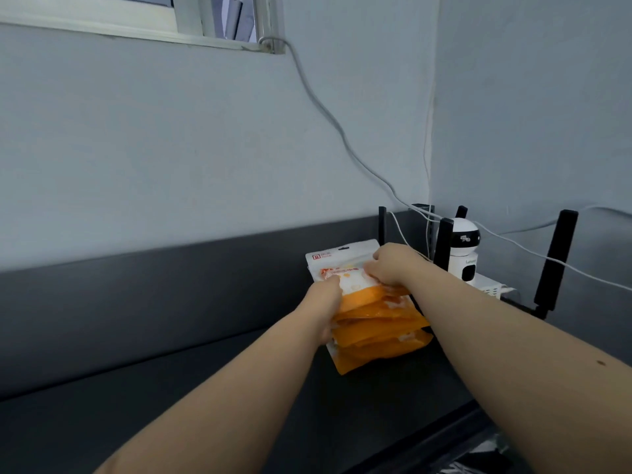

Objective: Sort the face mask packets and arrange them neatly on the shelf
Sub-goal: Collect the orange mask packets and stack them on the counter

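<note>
A stack of several orange-and-white face mask packets (376,323) lies on the dark shelf (171,398), fanned out toward me, near its right end. The top packet (337,260) has a white upper half with a red logo. My left hand (325,299) grips the stack's left edge, thumb on the top packet. On the stack's upper right side my right hand (390,265) has its fingers curled over the top packet. Both arms reach forward from the bottom of the view.
A white and black round camera (463,251) stands just right of the stack on a white router (489,285) with black antennas (555,265). Grey cables (342,131) run down the wall to it. The shelf's back wall is dark; a window frame (136,29) is above left.
</note>
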